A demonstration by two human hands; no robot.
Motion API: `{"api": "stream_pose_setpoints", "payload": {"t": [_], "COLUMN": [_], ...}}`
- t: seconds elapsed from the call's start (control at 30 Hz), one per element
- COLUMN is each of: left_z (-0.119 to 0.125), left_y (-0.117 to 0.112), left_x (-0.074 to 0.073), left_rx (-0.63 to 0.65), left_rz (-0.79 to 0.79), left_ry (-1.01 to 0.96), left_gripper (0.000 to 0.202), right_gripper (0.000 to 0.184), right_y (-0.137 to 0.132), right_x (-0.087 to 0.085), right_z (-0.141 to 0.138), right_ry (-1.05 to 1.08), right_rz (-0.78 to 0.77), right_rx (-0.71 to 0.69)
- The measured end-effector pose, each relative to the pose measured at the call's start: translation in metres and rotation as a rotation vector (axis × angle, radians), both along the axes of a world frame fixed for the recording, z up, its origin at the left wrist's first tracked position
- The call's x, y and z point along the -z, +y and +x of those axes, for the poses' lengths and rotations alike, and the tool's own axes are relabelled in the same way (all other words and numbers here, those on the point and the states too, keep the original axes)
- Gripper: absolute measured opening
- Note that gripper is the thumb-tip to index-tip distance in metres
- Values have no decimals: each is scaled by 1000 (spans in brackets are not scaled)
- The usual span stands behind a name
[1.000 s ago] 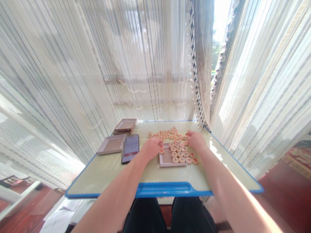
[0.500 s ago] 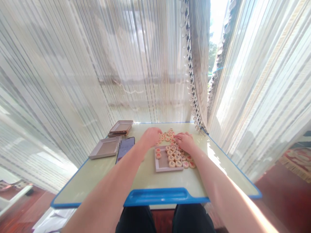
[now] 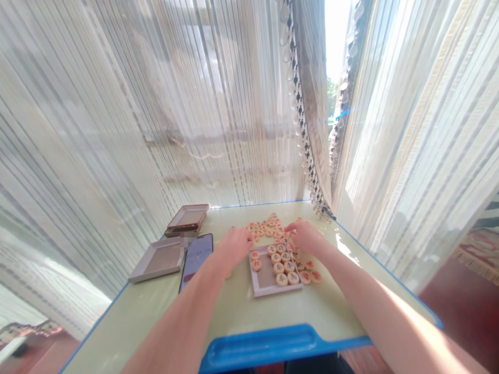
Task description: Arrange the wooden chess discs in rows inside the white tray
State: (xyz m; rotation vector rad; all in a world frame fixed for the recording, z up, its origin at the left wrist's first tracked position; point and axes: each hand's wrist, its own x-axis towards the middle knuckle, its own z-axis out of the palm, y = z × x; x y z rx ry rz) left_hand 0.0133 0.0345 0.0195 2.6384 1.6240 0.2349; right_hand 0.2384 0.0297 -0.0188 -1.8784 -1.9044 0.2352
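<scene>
i am holding my left hand (image 3: pixel 237 244) and right hand (image 3: pixel 307 236) close to loose xiangqi pieces (image 3: pixel 270 234).
my fingers are curling near the shallow tray's (image 3: pixel 265 279) far corners; whether either is pinching one, i cannot tell. some pieces are sitting inside, others lying scattered behind.

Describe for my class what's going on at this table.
A person is handling round, character-marked game pieces with bare hands. The left hand is by the far left corner of a shallow tray; the right hand is over loose pieces beyond its far right corner. Whether either grips one is unclear. In the tray, two red-marked pieces sit at the left and dark-marked ones at the right. A phone lies left of the left forearm.
</scene>
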Motion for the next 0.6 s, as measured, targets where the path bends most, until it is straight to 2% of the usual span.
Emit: {"api": "stream_pose_setpoints", "payload": {"t": [0.1, 0.2, 0.27, 0.33, 0.37, 0.5, 0.6], "left_z": [2, 4, 3, 2, 1, -3, -3], "left_y": [0, 0, 1, 3, 5, 11, 14], "left_x": [-2, -2, 1, 4, 5, 9, 11], "left_rx": [-21, -26, -32, -32, -23, 50, 91], "left_rz": [-53, -140, -185, -215, -227, -254, -202], "left_ry": [-2, -10, -33, -51, -60, -98, -110], "left_gripper": [24, 19, 17, 17, 17, 21, 22], "right_gripper": [36, 38, 43, 46, 45, 41, 37], "right_y": [-3, 1, 6, 11, 13, 18, 18], "right_x": [-20, -25, -17, -4, 3, 19, 19], "right_z": [18, 32, 38, 43, 44, 46, 41], "right_ry": [-50, -110, -93, -29, -30, -44, -158], "right_rz": [-200, -183, -120, 136, 182, 245, 219], "right_rx": [18, 78, 105, 136, 109, 46, -133]}}
